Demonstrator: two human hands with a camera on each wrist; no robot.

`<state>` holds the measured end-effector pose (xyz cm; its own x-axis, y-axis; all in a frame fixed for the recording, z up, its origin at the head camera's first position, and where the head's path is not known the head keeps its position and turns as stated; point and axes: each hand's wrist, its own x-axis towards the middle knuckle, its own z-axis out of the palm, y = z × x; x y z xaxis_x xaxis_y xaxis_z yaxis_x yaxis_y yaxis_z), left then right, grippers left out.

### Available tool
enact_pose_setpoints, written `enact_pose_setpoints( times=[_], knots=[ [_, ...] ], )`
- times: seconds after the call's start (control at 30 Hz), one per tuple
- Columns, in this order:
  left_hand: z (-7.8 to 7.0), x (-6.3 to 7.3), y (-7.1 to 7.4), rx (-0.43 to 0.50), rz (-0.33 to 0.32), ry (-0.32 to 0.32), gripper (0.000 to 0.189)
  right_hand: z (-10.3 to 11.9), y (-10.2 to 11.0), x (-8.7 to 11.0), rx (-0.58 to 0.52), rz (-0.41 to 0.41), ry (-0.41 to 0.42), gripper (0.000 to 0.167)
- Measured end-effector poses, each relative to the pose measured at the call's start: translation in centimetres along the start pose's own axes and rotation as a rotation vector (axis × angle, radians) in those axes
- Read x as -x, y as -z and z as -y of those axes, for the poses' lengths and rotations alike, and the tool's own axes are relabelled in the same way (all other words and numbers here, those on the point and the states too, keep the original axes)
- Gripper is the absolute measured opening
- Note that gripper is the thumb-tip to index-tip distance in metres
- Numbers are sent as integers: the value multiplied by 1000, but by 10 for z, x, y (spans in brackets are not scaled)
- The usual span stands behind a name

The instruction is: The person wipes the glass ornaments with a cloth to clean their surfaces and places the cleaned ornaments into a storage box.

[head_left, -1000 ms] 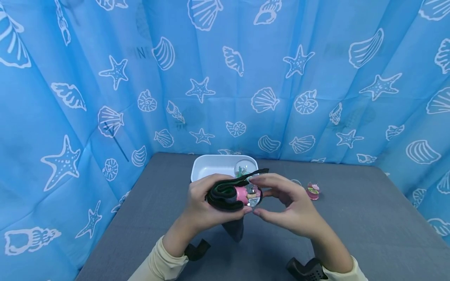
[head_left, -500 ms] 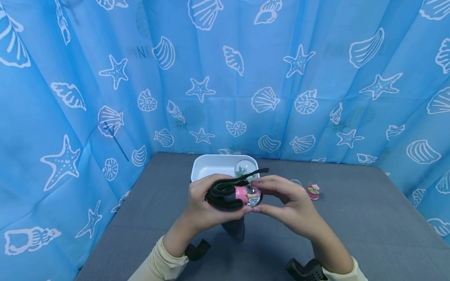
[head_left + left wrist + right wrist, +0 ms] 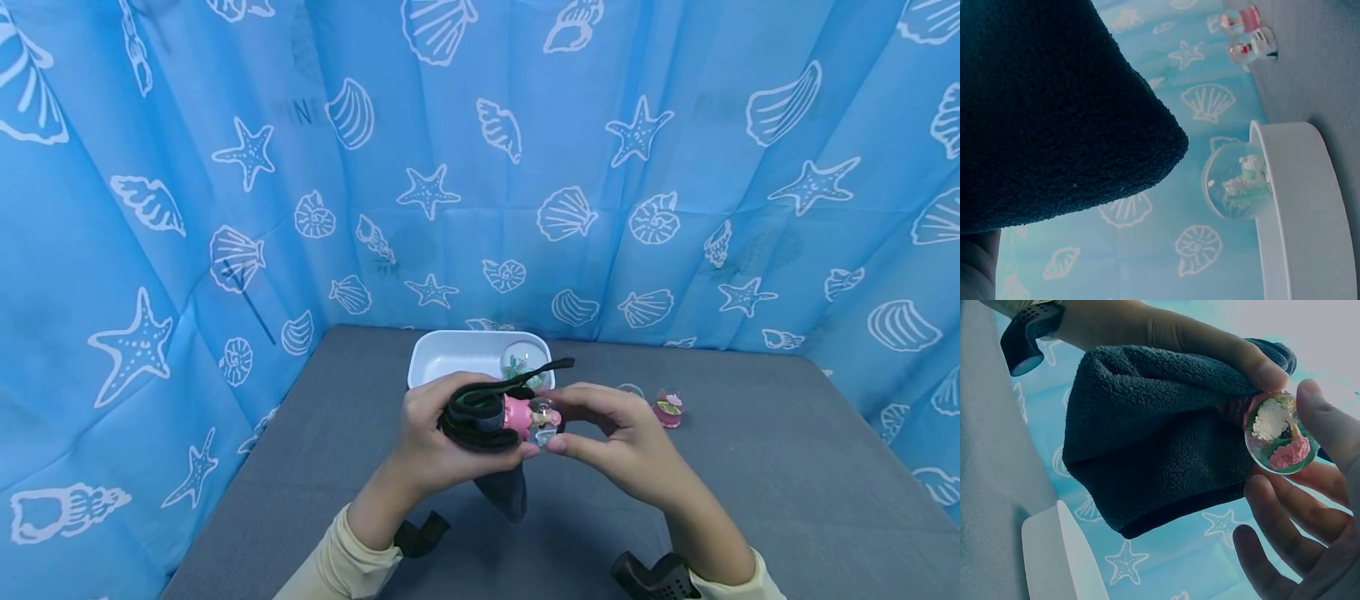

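My left hand (image 3: 426, 423) grips a folded dark towel (image 3: 474, 417) wrapped about the pink base of a small snow globe (image 3: 542, 421). The globe lies on its side, its clear dome pointing right out of the cloth. My right hand (image 3: 626, 437) holds the dome between thumb and fingers. In the right wrist view the dome (image 3: 1280, 434) faces the camera, with pink and white figures inside, and the left thumb lies at its base. A flap of the towel (image 3: 1147, 437) hangs below. Towel (image 3: 1054, 119) fills much of the left wrist view.
Behind my hands stands a white tray (image 3: 438, 348) with another snow globe (image 3: 522, 360) in it, green and white inside. On the grey table (image 3: 787, 467) to the right is a pink-based globe (image 3: 667, 408); the left wrist view shows a white-based globe (image 3: 1264, 42) beside it.
The snow globe has turned in the towel, so more of its pink base and inner figure shows. My right fingers have shifted slightly around the dome; the left hand stays put.
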<state>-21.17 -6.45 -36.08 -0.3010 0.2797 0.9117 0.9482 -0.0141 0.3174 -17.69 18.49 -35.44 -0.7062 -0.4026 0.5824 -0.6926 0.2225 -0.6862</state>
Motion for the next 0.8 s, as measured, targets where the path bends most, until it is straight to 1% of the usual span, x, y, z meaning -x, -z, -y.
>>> enact_pose_setpoints(
  times=[0.1, 0.17, 0.3, 0.4, 0.6, 0.8],
  knots=[
    [1, 1, 0, 9, 10, 12, 60, 0, 1, 0, 24, 2, -3, 39],
    [1, 1, -1, 15, 14, 18, 61, 1, 2, 1, 30, 5, -20, 34],
    [1, 2, -2, 19, 19, 13, 63, 0, 2, 1, 14, 27, -45, 24],
    [1, 2, -2, 14, 19, 10, 63, 0, 1, 0, -1, 36, -69, 20],
    [2, 2, -2, 10, 11, 6, 61, -2, -1, 0, -23, 31, -84, 21],
    [3, 1, -1, -5, -11, -21, 59, -2, -2, 1, -113, 64, -94, 29]
  ],
)
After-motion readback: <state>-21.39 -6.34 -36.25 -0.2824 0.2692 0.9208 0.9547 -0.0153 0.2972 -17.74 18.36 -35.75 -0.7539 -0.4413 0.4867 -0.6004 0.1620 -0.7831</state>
